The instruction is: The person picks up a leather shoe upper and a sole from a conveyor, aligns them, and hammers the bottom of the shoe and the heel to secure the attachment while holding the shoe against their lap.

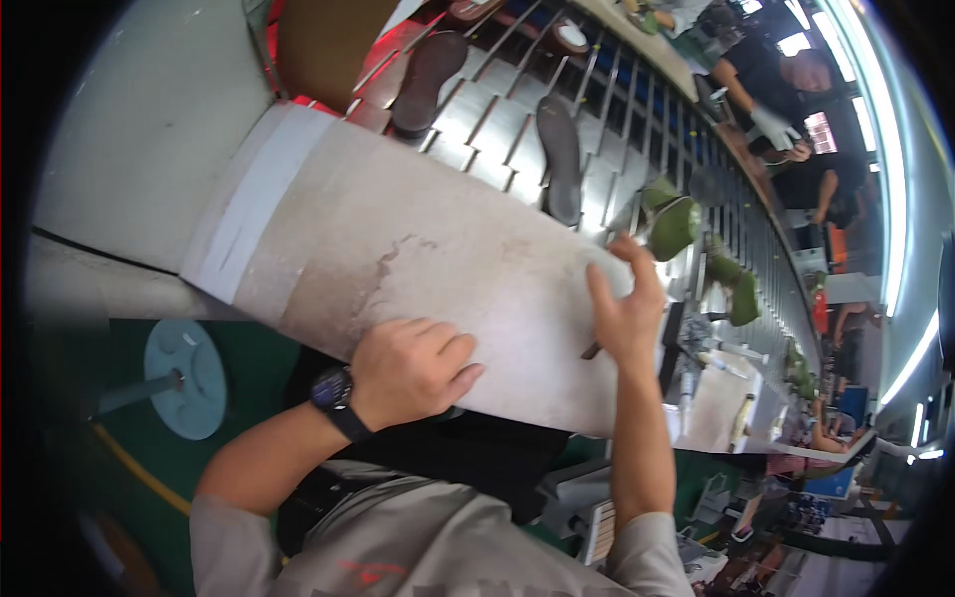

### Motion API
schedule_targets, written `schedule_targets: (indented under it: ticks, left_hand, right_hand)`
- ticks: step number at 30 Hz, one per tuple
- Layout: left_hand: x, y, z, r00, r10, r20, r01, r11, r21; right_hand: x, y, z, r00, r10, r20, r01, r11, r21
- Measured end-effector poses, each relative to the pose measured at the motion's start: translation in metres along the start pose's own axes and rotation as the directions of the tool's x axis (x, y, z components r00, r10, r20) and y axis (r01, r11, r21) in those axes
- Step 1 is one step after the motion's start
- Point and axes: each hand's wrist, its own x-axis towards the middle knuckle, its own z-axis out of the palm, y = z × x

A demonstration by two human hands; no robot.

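Note:
My left hand (413,368), with a dark watch on its wrist, rests at the near edge of a pale, stained work board (468,259). Its fingers are curled in, and whatever they may hold is hidden. Over the board's right end is my right hand (632,313), thumb and forefinger spread apart, the other fingers mostly hidden. A small dark stick-like end (591,350) shows beside its palm; I cannot tell whether the hand holds it. Just beyond those fingertips stands a green shoe upper (673,227) on the slatted metal conveyor (502,129).
Dark shoe soles (559,159) lie on the conveyor past the board, another sole (430,85) farther left. More green uppers (744,298) are along it to the right. Across the conveyor a person with a white glove (774,127) is working. A blue round stool (186,378) stands at lower left.

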Motion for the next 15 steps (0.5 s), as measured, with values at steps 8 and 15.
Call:
schedule_targets:
  ticks: [8, 15]
  left_hand:
    - [0.033, -0.031, 0.005, 0.921, 0.314, 0.231, -0.302, 0.949, -0.087]
    - [0.035, -0.044, -0.002, 0.859, -0.188, 0.477, 0.512, 0.292, -0.808]
  right_hand:
    - [0.115, 0.021, 0.096, 0.879, 0.376, 0.292, -0.244, 0.882, -0.403]
    - [0.119, 0.037, 0.076, 0.769, 0.583, 0.264, -0.64, 0.709, 0.298]
